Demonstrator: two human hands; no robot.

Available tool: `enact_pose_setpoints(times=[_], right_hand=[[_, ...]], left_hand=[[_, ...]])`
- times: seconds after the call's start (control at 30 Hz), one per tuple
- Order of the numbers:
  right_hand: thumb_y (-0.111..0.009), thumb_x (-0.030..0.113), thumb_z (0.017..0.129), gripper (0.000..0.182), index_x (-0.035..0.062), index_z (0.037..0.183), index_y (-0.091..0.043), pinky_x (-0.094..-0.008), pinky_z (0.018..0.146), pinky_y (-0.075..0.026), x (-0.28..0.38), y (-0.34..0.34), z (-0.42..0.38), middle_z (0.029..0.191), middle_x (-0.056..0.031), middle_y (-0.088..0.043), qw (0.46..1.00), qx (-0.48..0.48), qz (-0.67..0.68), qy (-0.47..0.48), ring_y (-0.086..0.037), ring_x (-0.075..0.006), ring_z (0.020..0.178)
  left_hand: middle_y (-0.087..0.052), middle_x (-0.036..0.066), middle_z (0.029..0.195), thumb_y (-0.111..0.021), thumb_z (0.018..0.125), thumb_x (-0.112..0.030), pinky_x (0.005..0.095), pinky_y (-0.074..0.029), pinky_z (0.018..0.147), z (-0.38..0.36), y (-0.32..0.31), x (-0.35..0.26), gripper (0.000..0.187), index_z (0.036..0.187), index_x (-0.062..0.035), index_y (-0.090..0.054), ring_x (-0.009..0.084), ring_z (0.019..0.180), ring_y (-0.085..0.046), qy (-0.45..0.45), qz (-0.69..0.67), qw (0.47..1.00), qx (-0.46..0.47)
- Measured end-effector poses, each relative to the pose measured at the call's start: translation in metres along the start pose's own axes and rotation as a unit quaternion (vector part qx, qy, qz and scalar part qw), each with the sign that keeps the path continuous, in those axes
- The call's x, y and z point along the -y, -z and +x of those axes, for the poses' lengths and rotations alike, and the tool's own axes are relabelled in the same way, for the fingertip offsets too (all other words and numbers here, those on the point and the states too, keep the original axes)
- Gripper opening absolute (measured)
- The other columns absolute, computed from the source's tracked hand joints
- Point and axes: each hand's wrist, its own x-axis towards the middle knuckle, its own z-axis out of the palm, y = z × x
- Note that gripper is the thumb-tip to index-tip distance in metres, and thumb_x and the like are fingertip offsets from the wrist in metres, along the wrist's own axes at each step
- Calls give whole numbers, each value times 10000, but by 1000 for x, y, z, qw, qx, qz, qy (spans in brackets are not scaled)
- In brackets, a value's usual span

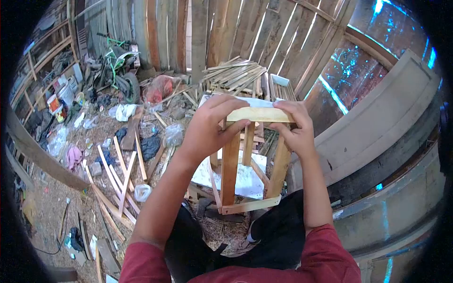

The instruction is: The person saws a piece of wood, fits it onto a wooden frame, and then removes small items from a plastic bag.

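Between my knees stands a wooden frame [230, 165] with several upright legs and thin strips joining them low down. A pale wooden slat [258, 114] lies across its near top edge. My left hand [216, 123] grips the slat's left end, thumb on the near face and fingers over the top. At the other end, my right hand [295, 126] pinches it the same way, close to the right leg. The frame rests on or just above a white board [243, 181]; contact is hard to see. My hands partly cover the frame's top.
Loose wooden strips [125, 181] lie on the littered ground at left. A pile of thin slats [236, 75] sits ahead by the plank wall. A green bicycle-like frame with a wheel [118, 66] stands back left. Large curved panels [377, 113] lean at right.
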Motion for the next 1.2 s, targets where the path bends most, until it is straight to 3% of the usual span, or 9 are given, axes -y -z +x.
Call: enact_pose_setpoints(times=[0.43, 0.53, 0.7, 1.2], right_hand=[[-943, 158, 783, 453, 95, 1210, -808, -458, 1060, -520, -1, -1, 0, 1241, -106, -792, 999, -8, 24, -33, -691, -317, 1187], [-950, 174, 783, 455, 95, 1207, -808, -461, 1061, -520, -1, -1, 0, 1232, -109, -794, 999, -8, 25, -33, -693, -316, 1185], [-954, 184, 784, 458, 94, 1208, -807, -458, 1064, -519, -2, -1, -1, 1220, -109, -796, 999, -7, 28, -29, -696, -315, 1180], [-940, 82, 741, 513, 78, 1236, -805, -433, 1045, -510, 2, -3, -2, 1214, -103, -793, 999, -3, 26, -38, -681, -312, 1169]], left_hand=[[-778, 153, 1135, -890, 857, -69, 407, -576, 955, 1, -3, 0, 354, 1185, -16, -770, 345, 1072, -751, 8, -18, 1000, -4], [-772, 140, 1188, -892, 863, -54, 392, -562, 1003, -4, -1, 7, 421, 1256, -22, -743, 300, 1125, -744, 20, -18, 1000, -3], [-694, 136, 1387, -843, 924, -1, 377, -470, 1188, -17, 8, 26, 494, 1382, -1, -661, 231, 1334, -643, 74, -151, 985, 46], [-673, 150, 1436, -735, 994, 24, 403, -420, 1245, -25, 22, 35, 444, 1427, 26, -638, 245, 1402, -610, 81, -234, 967, 55]])
